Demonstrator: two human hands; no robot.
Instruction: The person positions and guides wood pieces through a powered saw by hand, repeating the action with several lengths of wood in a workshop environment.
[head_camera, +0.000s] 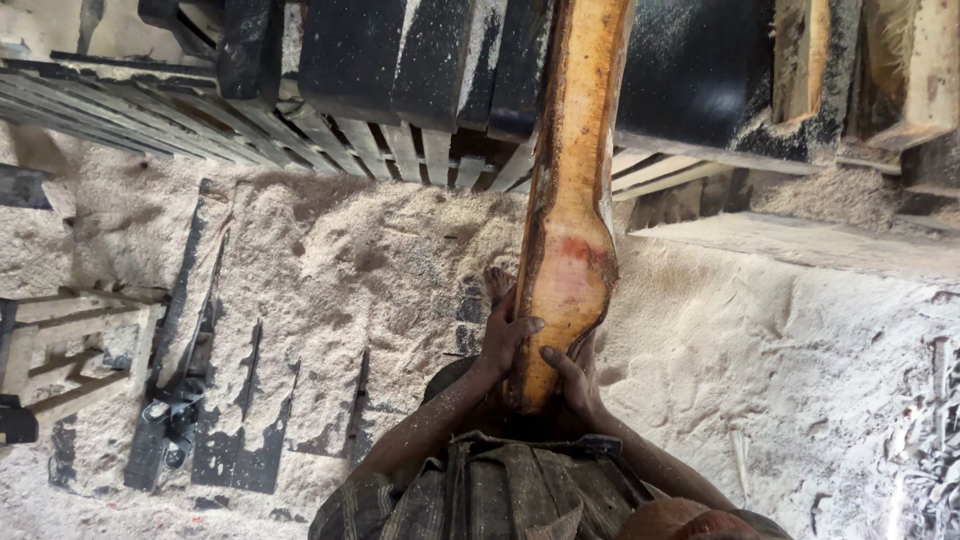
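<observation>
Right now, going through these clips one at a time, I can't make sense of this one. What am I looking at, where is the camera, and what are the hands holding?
This is a single view from a camera worn on a person's head, looking straight down past their checked shirt at their own two bare hands. No robot is involved.

The left hand and the right hand both grip the near end of a long rough slab of wood, orange-yellow with bark edges and a reddish patch. The slab reaches away from the person onto a dark, dust-covered machine bed with slatted rails at the top of the picture.

Below lies a floor thick with pale sawdust. A bare foot shows beside the slab. On the left, dark metal strips lie half buried in the dust.
</observation>
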